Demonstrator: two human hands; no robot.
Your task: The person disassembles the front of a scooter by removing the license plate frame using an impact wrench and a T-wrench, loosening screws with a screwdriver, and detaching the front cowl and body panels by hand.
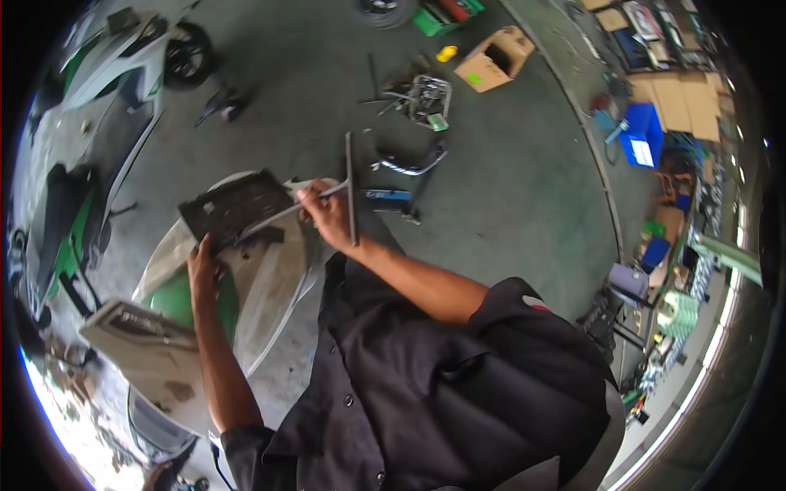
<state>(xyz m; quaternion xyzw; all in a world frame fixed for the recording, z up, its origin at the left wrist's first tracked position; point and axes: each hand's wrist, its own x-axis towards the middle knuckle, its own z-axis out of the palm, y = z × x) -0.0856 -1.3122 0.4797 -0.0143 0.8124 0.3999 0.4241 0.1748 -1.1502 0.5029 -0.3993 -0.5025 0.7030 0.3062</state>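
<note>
My right hand (327,219) is closed around the shaft of a T-handle wrench (350,164). The wrench's crossbar sticks out to the right of the hand, and its shaft slants down left to the near edge of a black rectangular tray-like part (246,203). My left hand (203,274) grips that black part by its near left corner, fingers partly hidden beneath it. Under both lies a pale scooter body (270,307) with a green section (172,301). Whether the wrench tip sits on a fastener cannot be made out.
Scooters (164,65) stand along the left. On the floor ahead are a metal tray of tools (430,96), a curved metal part (413,168), a blue tool-like object (386,196) and a cardboard box (495,59). Cluttered shelving with a blue bin (643,131) lines the right.
</note>
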